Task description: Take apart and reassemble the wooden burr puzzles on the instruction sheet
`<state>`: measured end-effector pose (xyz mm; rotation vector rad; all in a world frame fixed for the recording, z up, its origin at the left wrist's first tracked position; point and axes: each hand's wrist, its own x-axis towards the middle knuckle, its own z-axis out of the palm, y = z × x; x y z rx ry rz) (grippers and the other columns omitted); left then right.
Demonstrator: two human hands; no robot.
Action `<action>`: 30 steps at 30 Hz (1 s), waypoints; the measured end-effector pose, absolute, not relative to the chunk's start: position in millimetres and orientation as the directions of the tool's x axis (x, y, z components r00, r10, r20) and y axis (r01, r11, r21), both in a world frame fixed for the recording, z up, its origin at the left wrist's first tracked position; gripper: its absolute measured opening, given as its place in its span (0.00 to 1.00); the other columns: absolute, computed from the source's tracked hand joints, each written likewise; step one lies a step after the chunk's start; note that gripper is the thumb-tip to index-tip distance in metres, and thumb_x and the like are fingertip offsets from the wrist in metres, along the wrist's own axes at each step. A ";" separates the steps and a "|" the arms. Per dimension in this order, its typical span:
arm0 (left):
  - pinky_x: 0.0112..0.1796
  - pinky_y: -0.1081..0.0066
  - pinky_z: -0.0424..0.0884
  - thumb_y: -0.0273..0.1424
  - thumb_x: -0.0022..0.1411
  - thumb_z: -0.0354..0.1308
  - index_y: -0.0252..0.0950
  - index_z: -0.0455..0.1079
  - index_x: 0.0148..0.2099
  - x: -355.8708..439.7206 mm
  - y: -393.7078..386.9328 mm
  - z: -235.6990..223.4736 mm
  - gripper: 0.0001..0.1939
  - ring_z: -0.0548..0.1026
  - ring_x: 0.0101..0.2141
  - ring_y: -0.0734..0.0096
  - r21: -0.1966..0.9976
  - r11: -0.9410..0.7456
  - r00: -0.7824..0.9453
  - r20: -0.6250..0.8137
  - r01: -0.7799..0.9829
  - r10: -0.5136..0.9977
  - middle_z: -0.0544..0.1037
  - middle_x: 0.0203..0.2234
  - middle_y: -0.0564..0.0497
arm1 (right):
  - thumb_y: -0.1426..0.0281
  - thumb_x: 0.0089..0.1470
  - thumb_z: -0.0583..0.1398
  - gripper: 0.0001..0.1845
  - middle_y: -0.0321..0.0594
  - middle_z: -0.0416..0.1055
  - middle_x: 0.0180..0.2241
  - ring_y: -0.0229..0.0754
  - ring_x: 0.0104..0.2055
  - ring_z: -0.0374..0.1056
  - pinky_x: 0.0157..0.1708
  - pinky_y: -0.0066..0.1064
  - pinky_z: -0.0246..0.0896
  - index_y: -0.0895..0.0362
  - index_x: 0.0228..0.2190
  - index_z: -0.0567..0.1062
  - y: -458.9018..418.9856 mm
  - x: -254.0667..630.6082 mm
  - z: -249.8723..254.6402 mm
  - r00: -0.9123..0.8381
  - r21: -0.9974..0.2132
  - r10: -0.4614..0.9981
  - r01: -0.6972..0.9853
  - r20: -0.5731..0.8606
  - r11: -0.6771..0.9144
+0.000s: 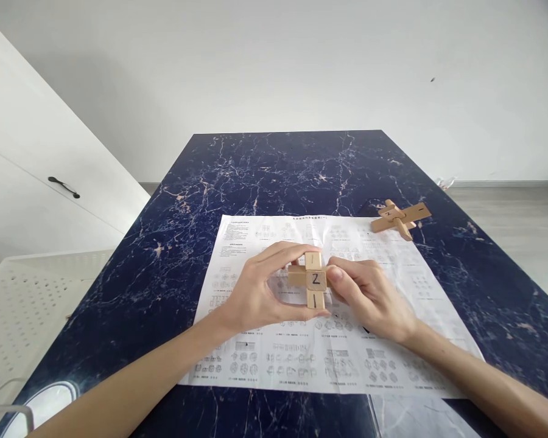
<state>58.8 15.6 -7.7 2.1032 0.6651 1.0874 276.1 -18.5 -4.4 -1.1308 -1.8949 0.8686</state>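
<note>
A wooden interlocking puzzle (pixel 316 281) with handwritten marks on its faces is held above the printed sheet. My left hand (pixel 267 283) grips it from the left, fingers on the upper end and thumb along the lower end. On the other side, my right hand (pixel 369 295) is closed in a pinch at the puzzle's right end, which its thumb partly hides. One block juts out to the left, between my left fingers and thumb. A second wooden puzzle piece assembly (pixel 399 218), cross-shaped and also marked, rests at the sheet's upper right corner.
The white paper sheet (pixel 256 359) with rows of small diagrams lies creased on the dark blue marbled table (pixel 265 170). At the left are a perforated pale chair (pixel 41 298) and a white cabinet (pixel 41 158). A white round object (pixel 45 407) sits at the lower left.
</note>
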 end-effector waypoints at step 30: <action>0.50 0.55 0.77 0.37 0.68 0.68 0.43 0.64 0.66 57.6 19.9 -20.6 0.29 0.77 0.45 0.62 0.921 -0.250 0.428 0.105 0.298 0.897 0.77 0.53 0.46 | 0.49 0.70 0.54 0.31 0.29 0.51 0.17 0.36 0.19 0.48 0.23 0.32 0.45 0.52 0.20 0.58 -15.6 340.2 -15.8 -0.061 -0.524 0.949 0.822 0.308 0.223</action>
